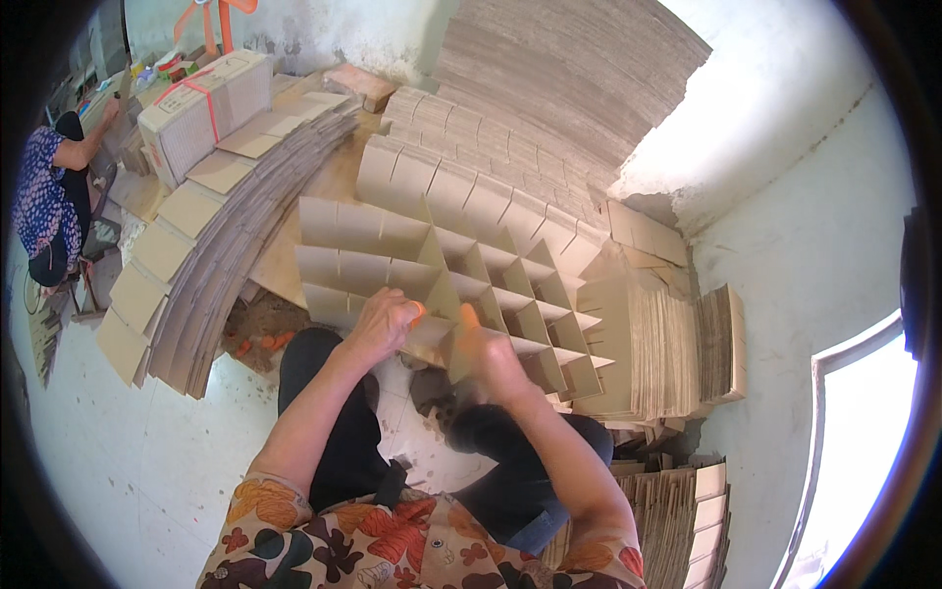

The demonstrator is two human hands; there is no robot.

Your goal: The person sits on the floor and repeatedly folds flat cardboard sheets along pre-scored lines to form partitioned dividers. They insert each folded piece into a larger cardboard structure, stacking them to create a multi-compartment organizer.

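Observation:
A partly slotted cardboard divider grid (491,285) stands in front of me, with square cells on its right and long parallel strips on its left. My left hand (383,322) is closed at the near strip (339,304), an orange cover on a fingertip. Smeared by motion, my right hand (493,361) is beside a crosspiece (444,285) in the middle of the grid; orange shows on its finger too. Whether the right fingers grip the cardboard cannot be made out.
Slotted cardboard strips (471,191) lie stacked behind the grid, below large sheets (569,74). More stacks stand at the right (657,344) and fan out at the left (221,221), near a white carton (211,108). Another person (54,201) sits far left.

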